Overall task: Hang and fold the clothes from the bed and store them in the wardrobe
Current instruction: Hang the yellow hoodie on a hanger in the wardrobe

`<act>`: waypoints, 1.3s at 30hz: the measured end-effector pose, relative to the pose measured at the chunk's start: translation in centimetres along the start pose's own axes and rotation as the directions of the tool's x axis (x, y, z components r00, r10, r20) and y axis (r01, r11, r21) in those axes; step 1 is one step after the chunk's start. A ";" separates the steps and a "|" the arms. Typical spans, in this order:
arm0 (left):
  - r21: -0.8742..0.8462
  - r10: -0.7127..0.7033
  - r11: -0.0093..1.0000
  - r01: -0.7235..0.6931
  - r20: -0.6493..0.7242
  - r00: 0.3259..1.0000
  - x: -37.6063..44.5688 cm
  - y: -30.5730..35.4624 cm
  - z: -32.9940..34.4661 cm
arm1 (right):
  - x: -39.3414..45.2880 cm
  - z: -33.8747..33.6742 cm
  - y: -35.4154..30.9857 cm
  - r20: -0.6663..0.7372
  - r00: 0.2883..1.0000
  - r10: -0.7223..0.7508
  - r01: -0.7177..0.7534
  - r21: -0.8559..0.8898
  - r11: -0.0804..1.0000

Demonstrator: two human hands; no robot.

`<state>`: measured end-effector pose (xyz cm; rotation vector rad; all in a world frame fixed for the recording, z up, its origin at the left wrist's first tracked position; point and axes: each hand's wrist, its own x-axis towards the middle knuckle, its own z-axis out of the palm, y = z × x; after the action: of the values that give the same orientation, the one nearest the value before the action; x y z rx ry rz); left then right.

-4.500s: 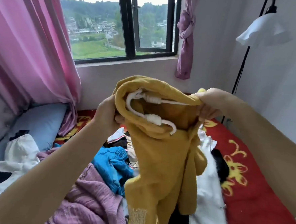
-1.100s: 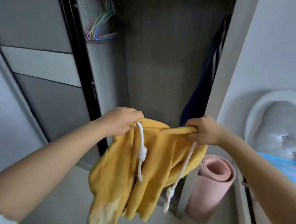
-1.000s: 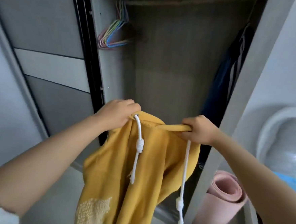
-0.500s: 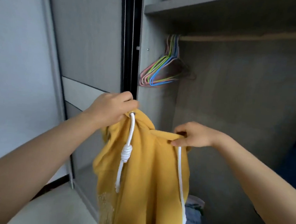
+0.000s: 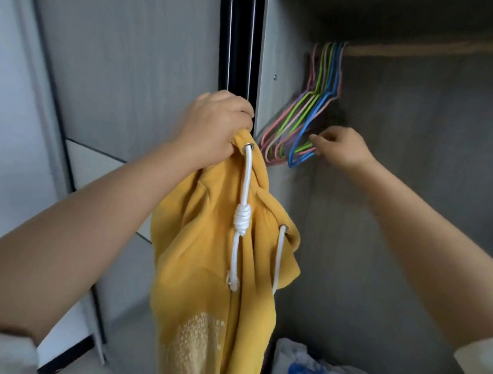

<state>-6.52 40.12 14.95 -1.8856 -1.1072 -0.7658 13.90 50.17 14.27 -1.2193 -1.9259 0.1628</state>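
Head view: left grip (image 5: 214, 129) bunching soft yellow hoodie (image 5: 214, 260), right grip (image 5: 340, 148) seemingly pinching wire hangers (image 5: 305, 121).

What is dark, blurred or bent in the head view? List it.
Head view: the wardrobe's top corner above the rail is in deep shadow; the right hand at the hangers is slightly motion-blurred; wide-angle distortion bends the door frame; the yellow hoodie in the left hand is evenly lit.

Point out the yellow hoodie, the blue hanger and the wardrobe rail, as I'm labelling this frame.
yellow hoodie (image 5: 204, 271): head view, front fabric below the knot.
blue hanger (image 5: 295, 156): head view, lower bend.
wardrobe rail (image 5: 424, 51): head view, bare stretch of bar.
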 end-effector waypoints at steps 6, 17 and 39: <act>-0.104 0.220 0.969 -0.224 -0.045 0.974 0.9 -3.9 4.9 | 5.7 3.4 -0.5 -0.001 0.920 0.392 -0.351 0.442 0.826; -0.183 0.356 0.912 -0.367 -0.089 0.930 0.2 -6.0 6.6 | 7.5 6.0 -1.2 -0.192 0.890 0.415 -0.387 0.168 0.907; -0.092 0.395 0.905 -0.415 -0.178 0.901 0.5 -6.3 7.6 | 4.6 2.3 -0.9 -0.016 0.920 0.392 -0.322 0.539 0.778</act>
<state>-11.20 48.70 13.65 -2.0341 -0.5478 -0.7383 10.85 54.06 15.84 -1.1609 -1.3783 0.7512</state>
